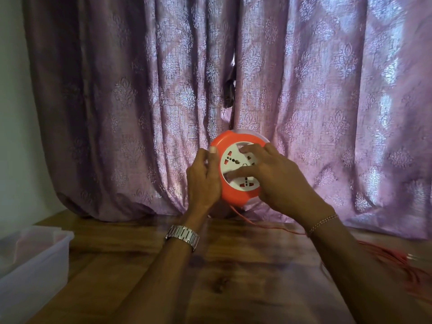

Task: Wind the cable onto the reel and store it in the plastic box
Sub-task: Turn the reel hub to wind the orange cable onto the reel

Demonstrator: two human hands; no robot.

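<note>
Nearest to you, your two forearms reach forward over the wooden worktop (233,265); the left wrist carries a metal watch (182,235) and the right wrist a thin bracelet (322,222). At the left edge of the worktop sits the translucent plastic box (35,258), open at the top, well apart from your hands. On the right side of the worktop the loose orange cable (395,258) lies in a blurred, untidy bundle, and one thin strand of it runs across the wood behind your right wrist and up to the underside of the reel.

Further out, both hands hold the reel (236,197) up above the worktop, tilted with its socket face turned towards you. It is a round orange shell with a white centre plate that bears socket holes, and a pale rim shows behind its top edge. Your left hand (203,181) grips the left rim of the reel, thumb laid on the front of the orange edge and the fingers curled round behind. Your right hand (275,178) lies spread across the white plate, fingertips pressed into it, the palm covering the reel's right side.

Behind everything hangs a mauve patterned curtain (117,101), its hem resting on the back of the worktop, with a pale wall (14,113) at far left
</note>
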